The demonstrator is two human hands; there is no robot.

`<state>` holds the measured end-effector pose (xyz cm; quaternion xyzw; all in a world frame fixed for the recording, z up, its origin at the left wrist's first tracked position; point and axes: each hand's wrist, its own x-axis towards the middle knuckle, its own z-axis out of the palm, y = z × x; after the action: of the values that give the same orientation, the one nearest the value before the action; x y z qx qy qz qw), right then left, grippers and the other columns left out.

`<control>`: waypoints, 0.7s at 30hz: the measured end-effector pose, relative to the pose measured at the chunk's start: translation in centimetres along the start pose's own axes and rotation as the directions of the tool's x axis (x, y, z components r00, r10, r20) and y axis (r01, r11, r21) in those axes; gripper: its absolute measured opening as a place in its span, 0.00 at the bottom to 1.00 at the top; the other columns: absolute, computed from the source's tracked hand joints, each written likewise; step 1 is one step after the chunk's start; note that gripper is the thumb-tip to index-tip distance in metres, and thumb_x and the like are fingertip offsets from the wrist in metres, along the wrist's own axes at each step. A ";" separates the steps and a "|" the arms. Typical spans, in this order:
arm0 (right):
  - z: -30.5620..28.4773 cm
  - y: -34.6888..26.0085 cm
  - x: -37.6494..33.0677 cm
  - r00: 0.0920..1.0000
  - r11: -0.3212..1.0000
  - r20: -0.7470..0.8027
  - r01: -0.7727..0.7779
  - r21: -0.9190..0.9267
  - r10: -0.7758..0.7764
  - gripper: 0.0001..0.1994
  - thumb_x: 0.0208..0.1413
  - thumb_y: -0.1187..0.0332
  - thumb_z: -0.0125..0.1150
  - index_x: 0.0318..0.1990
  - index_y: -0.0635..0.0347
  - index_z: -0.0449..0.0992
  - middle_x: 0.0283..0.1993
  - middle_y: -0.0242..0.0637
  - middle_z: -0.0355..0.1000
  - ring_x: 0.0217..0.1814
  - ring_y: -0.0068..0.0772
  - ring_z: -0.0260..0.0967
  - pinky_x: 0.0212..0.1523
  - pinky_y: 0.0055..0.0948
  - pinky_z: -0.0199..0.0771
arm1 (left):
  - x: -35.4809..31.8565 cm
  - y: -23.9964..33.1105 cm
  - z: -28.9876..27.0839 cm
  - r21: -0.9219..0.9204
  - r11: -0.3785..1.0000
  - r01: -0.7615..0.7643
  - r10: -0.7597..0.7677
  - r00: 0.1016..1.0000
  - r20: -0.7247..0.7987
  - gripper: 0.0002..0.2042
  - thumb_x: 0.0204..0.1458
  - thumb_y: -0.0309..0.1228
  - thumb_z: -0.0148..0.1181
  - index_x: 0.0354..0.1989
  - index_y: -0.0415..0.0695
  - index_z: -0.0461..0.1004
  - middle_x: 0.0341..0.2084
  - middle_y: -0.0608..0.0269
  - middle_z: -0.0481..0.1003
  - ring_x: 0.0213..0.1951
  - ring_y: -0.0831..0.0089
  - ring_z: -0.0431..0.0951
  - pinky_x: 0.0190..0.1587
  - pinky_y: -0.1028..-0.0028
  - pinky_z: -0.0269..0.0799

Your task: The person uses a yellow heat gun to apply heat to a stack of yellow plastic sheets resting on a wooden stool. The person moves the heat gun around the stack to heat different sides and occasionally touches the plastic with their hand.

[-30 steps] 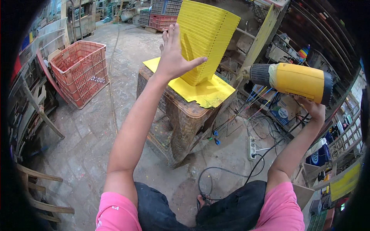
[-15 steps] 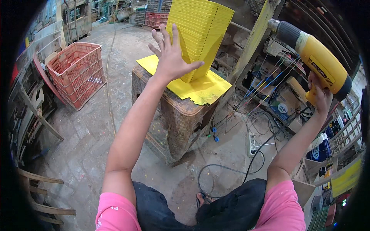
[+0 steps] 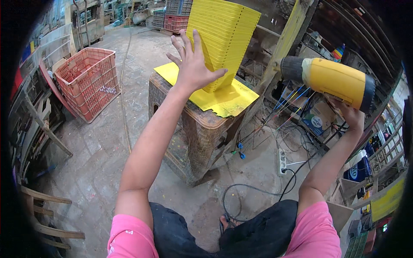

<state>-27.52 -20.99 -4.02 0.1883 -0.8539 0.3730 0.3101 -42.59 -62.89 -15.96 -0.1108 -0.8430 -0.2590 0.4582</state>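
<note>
My left hand (image 3: pixel 192 71) is open, its fingers spread, in front of the left side of a tall stack of thin yellow pieces (image 3: pixel 232 34); whether the palm touches it I cannot tell. The stack stands on a flat yellow sheet (image 3: pixel 234 99) with a ragged front edge. Beneath lies a worn brown stool (image 3: pixel 195 137) with a woven pattern. On the right, my right hand (image 3: pixel 352 116) grips a yellow and black heat gun (image 3: pixel 335 79) by its handle. Its dark front end points left toward the stack, some way apart from it. The gun's body hides part of my fingers.
A red plastic crate (image 3: pixel 88 86) stands on the floor at the left. A black cable (image 3: pixel 230 189) loops near my feet, by a white power strip (image 3: pixel 281 161). Thin coloured rods (image 3: pixel 279 107) lean behind the stool, beside a wooden post (image 3: pixel 282 47). Wooden slats (image 3: pixel 51 232) stick in at lower left.
The heat gun has swung from a downward slant to nearly level, and its front end has moved left and lower, closer to the stack. My left hand has hardly moved.
</note>
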 end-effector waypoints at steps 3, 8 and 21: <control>1.1 -0.8 0.2 0.992 0.998 -0.116 0.034 -0.057 -0.040 0.13 0.51 0.73 0.67 0.44 0.63 0.76 0.38 0.34 0.76 0.34 0.22 0.71 0.32 0.22 0.71 | -0.1 -0.1 -0.1 0.018 1.000 0.007 -0.007 1.000 0.007 0.65 0.31 0.59 0.70 0.70 0.42 0.30 0.68 0.35 0.27 0.67 0.31 0.22 0.56 0.25 0.28; 2.3 -0.7 1.6 0.967 0.986 -0.194 0.167 -0.015 -0.167 0.12 0.51 0.74 0.67 0.44 0.63 0.77 0.37 0.32 0.77 0.36 0.21 0.71 0.34 0.21 0.70 | -0.2 0.1 0.1 0.014 1.000 -0.003 0.003 1.000 0.019 0.65 0.32 0.58 0.70 0.70 0.42 0.30 0.68 0.36 0.26 0.66 0.30 0.23 0.56 0.24 0.29; 0.8 0.4 -0.1 0.988 0.975 0.141 0.095 -0.199 -0.067 0.23 0.43 0.73 0.74 0.48 0.64 0.74 0.42 0.35 0.76 0.46 0.31 0.73 0.46 0.31 0.73 | -0.5 0.6 -0.2 -0.011 0.999 0.033 -0.032 0.998 0.056 0.66 0.31 0.54 0.72 0.69 0.38 0.26 0.67 0.33 0.25 0.66 0.30 0.22 0.54 0.22 0.31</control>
<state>-28.02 -21.32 -4.71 0.2145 -0.8982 0.2567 0.2851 -41.92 -62.48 -16.04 -0.1069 -0.8556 -0.2682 0.4297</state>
